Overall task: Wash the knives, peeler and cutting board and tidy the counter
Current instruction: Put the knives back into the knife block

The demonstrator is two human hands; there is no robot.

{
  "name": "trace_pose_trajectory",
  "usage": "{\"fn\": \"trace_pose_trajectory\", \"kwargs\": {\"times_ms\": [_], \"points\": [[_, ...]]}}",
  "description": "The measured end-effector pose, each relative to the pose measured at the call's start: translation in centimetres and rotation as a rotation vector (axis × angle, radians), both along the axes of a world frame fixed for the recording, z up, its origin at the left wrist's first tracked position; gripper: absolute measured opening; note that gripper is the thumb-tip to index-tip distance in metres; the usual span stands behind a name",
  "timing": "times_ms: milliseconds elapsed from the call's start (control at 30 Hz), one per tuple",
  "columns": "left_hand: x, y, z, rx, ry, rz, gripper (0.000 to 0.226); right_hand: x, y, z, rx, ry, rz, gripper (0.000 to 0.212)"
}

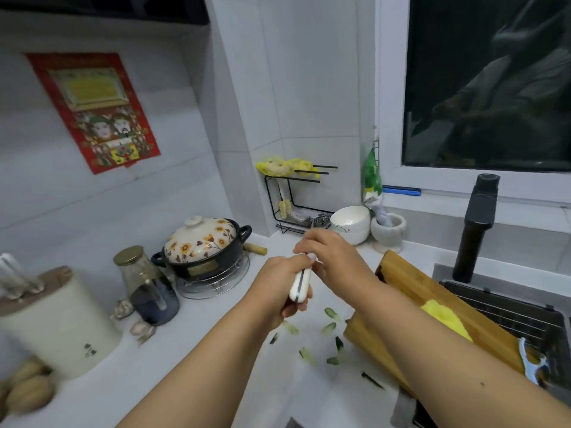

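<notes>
My left hand (278, 285) grips a white knife handle (300, 285) with a dark stripe, held above the counter. My right hand (333, 257) closes over the upper end of the same knife; its blade is hidden under the fingers. The wooden cutting board (411, 282) leans across the sink's edge at the right, with a yellow sponge (445, 319) lying on it. A white peeler (531, 362) rests at the board's near end. Green vegetable peels (330, 329) are scattered on the white counter (216, 350) below my hands.
A white knife block (58, 322) stands at the left. A flowered clay pot (204, 245) sits on a wire trivet beside a glass jar (145, 282). White bowls (352, 223), a mortar (389, 230) and a black rack (293, 199) line the back. A black faucet (475, 230) rises over the sink (509, 307).
</notes>
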State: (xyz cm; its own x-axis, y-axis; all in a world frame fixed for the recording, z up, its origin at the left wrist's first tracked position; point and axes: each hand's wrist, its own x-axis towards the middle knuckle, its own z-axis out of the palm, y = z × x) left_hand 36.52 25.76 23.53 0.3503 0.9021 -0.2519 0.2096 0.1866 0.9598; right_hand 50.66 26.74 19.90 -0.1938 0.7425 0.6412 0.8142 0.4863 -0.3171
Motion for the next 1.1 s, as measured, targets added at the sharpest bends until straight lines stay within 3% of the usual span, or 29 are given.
{"fn": "trace_pose_trajectory", "kwargs": {"times_ms": [167, 367, 600, 1100], "points": [[-5.4, 1.5, 2.3, 0.141, -0.008, 0.156, 0.051, -5.4, 2.8, 3.1, 0.058, 0.053, 0.085, 0.031], [-14.2, 3.8, 3.9, 0.315, 0.075, 0.431, 0.041, -14.6, 5.5, 5.8, -0.087, 0.413, 0.254, 0.028], [-24.8, 4.6, 5.5, 0.402, 0.208, 0.544, 0.034, -25.9, 8.5, 8.3, -0.273, 0.692, 0.405, 0.038], [-39.2, 9.5, 6.9, 0.486, 0.387, 0.722, 0.034, -40.7, 15.0, 11.0, -0.324, 0.676, 0.483, 0.034]]}}
